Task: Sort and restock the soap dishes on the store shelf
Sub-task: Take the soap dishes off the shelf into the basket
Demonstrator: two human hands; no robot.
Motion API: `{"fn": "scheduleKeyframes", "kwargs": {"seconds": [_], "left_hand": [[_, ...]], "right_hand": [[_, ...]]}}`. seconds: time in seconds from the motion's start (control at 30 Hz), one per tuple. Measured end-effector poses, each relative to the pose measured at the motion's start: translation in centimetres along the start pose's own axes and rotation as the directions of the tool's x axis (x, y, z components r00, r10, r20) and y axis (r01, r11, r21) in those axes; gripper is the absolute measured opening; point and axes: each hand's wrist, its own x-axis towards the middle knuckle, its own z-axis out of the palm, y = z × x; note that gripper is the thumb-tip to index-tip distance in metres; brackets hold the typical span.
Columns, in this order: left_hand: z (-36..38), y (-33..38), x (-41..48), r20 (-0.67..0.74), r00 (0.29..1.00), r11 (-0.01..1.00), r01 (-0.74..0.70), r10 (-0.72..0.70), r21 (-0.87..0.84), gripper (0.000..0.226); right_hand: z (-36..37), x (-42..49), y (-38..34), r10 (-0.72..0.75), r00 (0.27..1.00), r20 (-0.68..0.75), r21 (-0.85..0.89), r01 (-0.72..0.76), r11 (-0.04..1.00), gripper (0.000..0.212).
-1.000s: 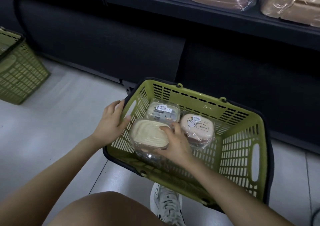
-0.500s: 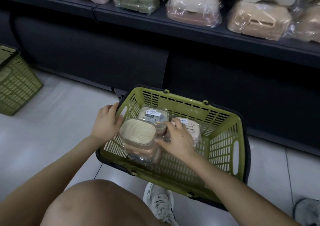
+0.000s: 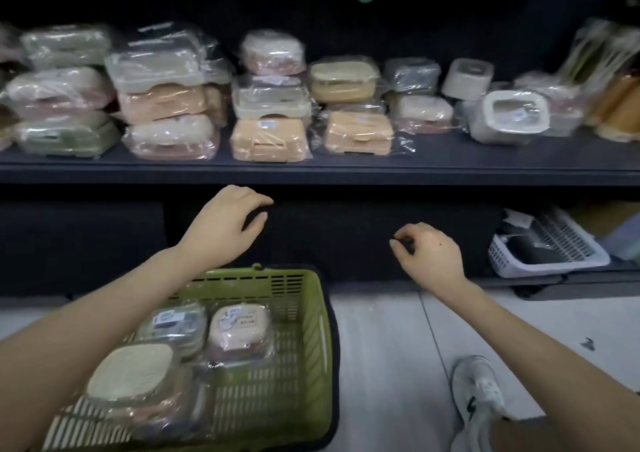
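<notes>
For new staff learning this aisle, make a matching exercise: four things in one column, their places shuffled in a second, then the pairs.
Things
1. cream ribbed soap dish
2. white slotted tray
3. white shoe
4. orange soap dish with a small label

Places
A. on the floor, lower right
B. front row of the shelf
C. inside the green basket
D. below the shelf, far right

Pairs: 1-C, 2-D, 3-A, 4-B.

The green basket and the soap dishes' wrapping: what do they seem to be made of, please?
The green basket: likely moulded plastic, matte, with slotted lattice walls. The wrapping: thin clear plastic film, glossy, judging by its crinkles and glare.
</notes>
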Motion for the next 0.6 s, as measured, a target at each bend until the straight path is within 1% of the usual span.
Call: {"fn": "scheduleKeyframes", "kwargs": {"seconds": [0.13, 0.23, 0.3, 0.37, 0.47, 0.53, 0.6], "left_hand": [[0.6, 6.3, 7.3, -0.05, 0.988, 0.988, -0.15, 0.148, -0.036, 0.024], [1.8, 10.5, 11.9, -0.048, 0.977, 0.976, -0.208, 0.206, -0.06, 0.026], [2.9, 12.9, 15.1, -0.038, 0.973, 0.968, -0.23, 0.227, -0.099, 0.027], [4.2, 14.9, 18.3, -0.032, 0.974, 0.967, -0.228, 0.225, -0.116, 0.03], [6.3, 16.9, 23.0, -0.026, 0.98, 0.976, -0.201, 0.2, -0.081, 0.036], [7.5, 17.7, 25.9, -0.028, 0.988, 0.988, -0.153, 0.152, -0.033, 0.042], [8.7, 18.2, 28.6, -0.003, 0.994, 0.994, -0.107, 0.108, 0.023, 0.05]], "right_hand": [[-5.0, 2.5, 6.4, 0.136, 0.978, -0.159, 0.003, -0.137, 0.991, 0.021], [-7.8, 5.0, 10.5, 0.176, 0.948, -0.266, -0.02, -0.188, 0.982, 0.028], [-9.1, 7.0, 13.1, 0.181, 0.936, -0.301, -0.059, -0.207, 0.977, 0.037], [-10.2, 9.2, 15.4, 0.184, 0.937, -0.295, -0.098, -0.222, 0.97, 0.051], [-11.9, 13.0, 17.6, 0.186, 0.95, -0.25, -0.154, -0.229, 0.961, 0.076], [-12.6, 15.5, 18.7, 0.153, 0.964, -0.216, -0.232, -0.203, 0.951, 0.092], [-13.2, 17.9, 19.8, 0.104, 0.98, -0.171, -0.287, -0.15, 0.946, 0.102]]}}
